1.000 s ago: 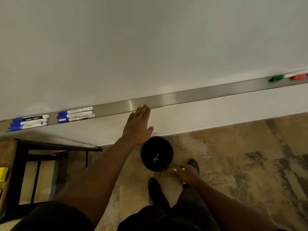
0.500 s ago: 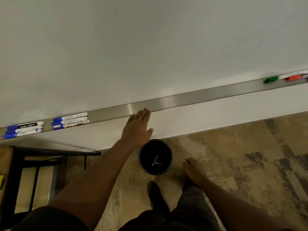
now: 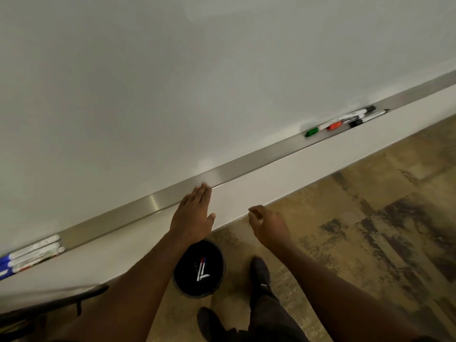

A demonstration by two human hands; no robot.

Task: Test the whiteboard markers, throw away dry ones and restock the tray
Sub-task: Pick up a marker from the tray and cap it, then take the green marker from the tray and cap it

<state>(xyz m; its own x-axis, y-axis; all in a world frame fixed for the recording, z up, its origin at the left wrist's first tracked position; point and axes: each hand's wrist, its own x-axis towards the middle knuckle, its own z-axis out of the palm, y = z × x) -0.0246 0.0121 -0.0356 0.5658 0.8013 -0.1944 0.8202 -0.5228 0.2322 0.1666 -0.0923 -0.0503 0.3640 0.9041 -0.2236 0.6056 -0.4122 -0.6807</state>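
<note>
Whiteboard tray holds markers; their labels are unreadable.

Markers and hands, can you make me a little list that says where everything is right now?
left hand: flat and open, fingertips at the tray edge
right hand: empty, loosely curled, in the air above the floor
tray: long metal ledge under the whiteboard
blue markers: lying together at the tray's left end
green marker: on the tray to the right, beside a red marker
bin: black, on the floor, markers inside
</note>
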